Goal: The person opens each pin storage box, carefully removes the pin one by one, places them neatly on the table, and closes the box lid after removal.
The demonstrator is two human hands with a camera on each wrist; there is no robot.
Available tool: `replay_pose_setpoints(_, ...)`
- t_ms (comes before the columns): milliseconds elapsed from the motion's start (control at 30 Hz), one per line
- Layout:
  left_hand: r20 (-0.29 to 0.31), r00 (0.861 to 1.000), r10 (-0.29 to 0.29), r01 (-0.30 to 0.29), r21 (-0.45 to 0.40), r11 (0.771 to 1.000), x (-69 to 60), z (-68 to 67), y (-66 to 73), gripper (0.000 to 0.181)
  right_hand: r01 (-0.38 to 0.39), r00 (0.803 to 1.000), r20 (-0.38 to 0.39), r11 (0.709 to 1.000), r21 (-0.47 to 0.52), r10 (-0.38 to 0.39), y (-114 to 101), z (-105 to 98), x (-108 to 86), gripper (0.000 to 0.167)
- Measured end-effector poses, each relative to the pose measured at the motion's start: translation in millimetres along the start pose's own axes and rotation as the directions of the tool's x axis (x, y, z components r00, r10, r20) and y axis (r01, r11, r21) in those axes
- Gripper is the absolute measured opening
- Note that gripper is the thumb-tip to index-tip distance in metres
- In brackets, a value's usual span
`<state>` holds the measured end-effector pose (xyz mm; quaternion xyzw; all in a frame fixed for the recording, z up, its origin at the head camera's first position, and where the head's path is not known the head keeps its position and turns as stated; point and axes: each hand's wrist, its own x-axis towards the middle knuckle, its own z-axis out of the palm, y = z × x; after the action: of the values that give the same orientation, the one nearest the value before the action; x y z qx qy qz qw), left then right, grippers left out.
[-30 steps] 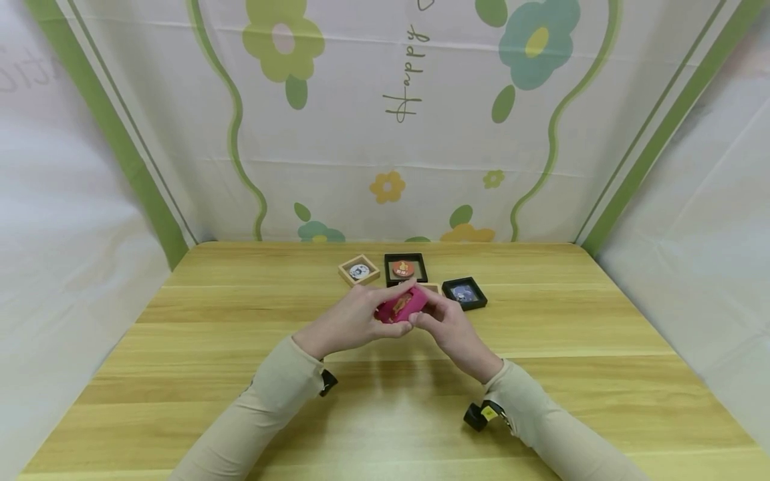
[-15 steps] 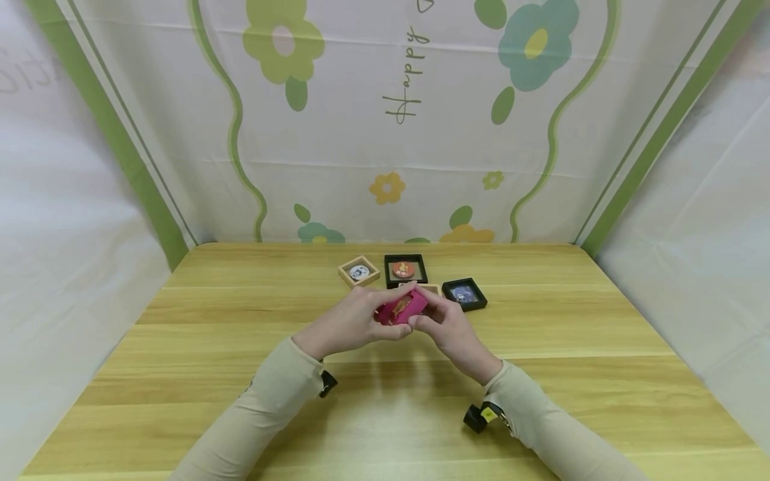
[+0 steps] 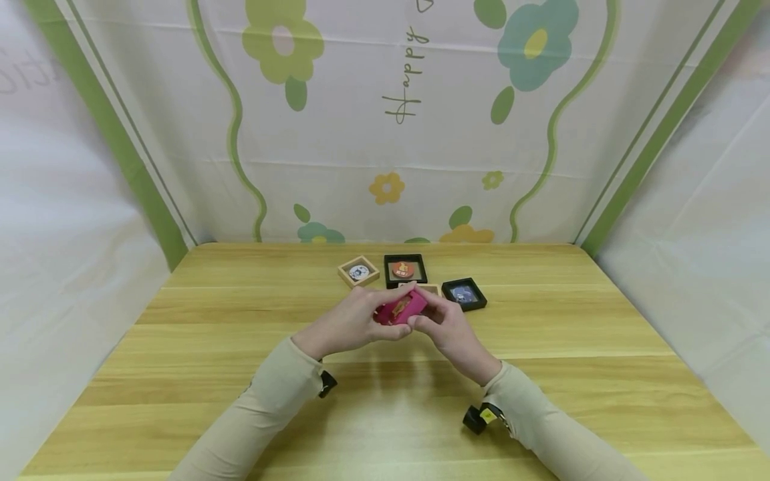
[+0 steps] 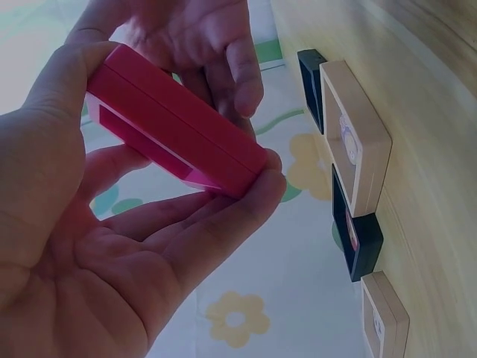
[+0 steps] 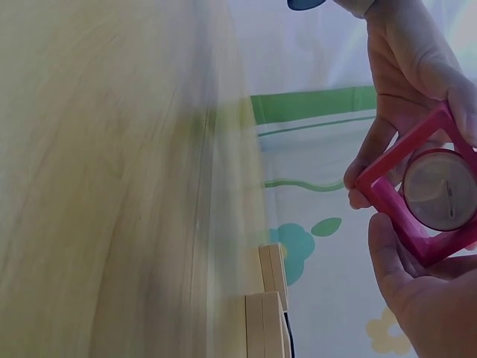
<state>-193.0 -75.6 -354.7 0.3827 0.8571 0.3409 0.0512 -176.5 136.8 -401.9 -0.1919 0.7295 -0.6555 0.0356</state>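
A square pink display frame [image 3: 412, 308] is held up above the table between both hands. My left hand [image 3: 355, 322] grips its left side, the thumb on one edge and fingertips on the opposite one in the left wrist view. From the other side my right hand [image 3: 455, 332] pinches it by the edges. Seen by the right wrist camera, the pink frame [image 5: 384, 162] has a round pin badge [image 5: 436, 195] inside, its back with the pin showing. The head view shows an orange-brown picture within the frame, partly covered by fingers.
Behind the hands lie a light wooden frame [image 3: 343, 272] with a white badge, a black frame [image 3: 388, 267] with a red badge, and another black frame [image 3: 481, 302]. A second wooden frame [image 4: 376, 160] is mostly hidden in the head view. A printed cloth [image 3: 337, 133] hangs beyond the table.
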Motion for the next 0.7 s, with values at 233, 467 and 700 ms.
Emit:
replay_pose_setpoints(233,-0.003,1.000,0.009,-0.009,0.005,1.000,-0.3,-0.2,-1.2,0.069,0.002,1.000,-0.001,1.000,0.005,-0.002,1.1,-0.1,-0.1,0.059)
replay_pose_setpoints(467,-0.006,1.000,0.019,-0.019,0.007,1.000,0.6,-1.1,-1.7,0.068,0.003,1.000,0.004,1.000,0.008,-0.003,-0.5,-1.0,0.2,0.059)
replay_pose_setpoints(700,-0.005,1.000,0.006,-0.006,0.001,1.000,0.3,-1.0,-0.7,0.068,-0.009,1.000,0.005,1.000,0.012,0.009,-3.8,-2.3,-0.5,0.061)
